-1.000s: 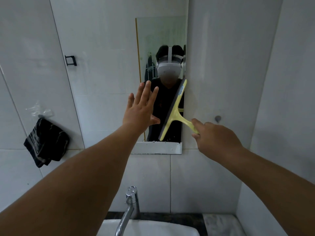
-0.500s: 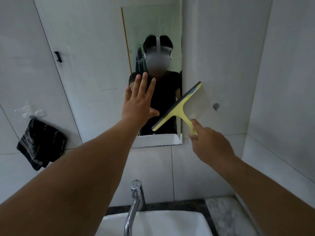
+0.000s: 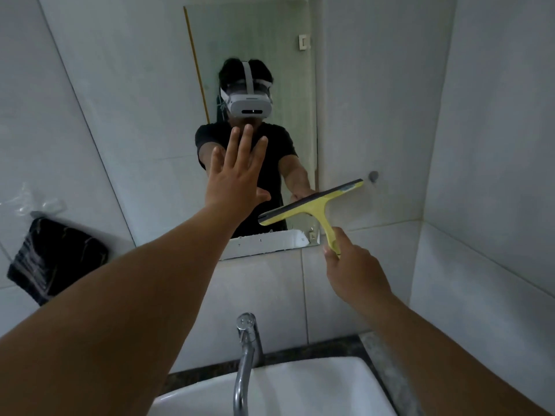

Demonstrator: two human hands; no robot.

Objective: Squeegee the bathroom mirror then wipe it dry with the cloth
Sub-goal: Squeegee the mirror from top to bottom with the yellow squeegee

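The bathroom mirror [image 3: 168, 100] hangs on the tiled wall above the sink. My left hand [image 3: 237, 175] lies flat against the glass, fingers spread, holding nothing. My right hand [image 3: 354, 271] grips the handle of a yellow squeegee [image 3: 312, 205]. Its dark blade lies nearly level, tilted up to the right, across the mirror's lower right corner and out over the wall tile. A dark striped cloth [image 3: 54, 259] hangs on the wall at the far left, away from both hands.
A chrome tap [image 3: 246, 349] rises over the white sink [image 3: 300, 388] right below my arms. A side wall [image 3: 495, 145] closes in on the right. A small round wall fitting [image 3: 373, 175] sits just past the squeegee's right end.
The squeegee has swung from nearly upright on the mirror's right side to almost level at its bottom right corner, partly off the glass. My left hand stayed on the mirror.
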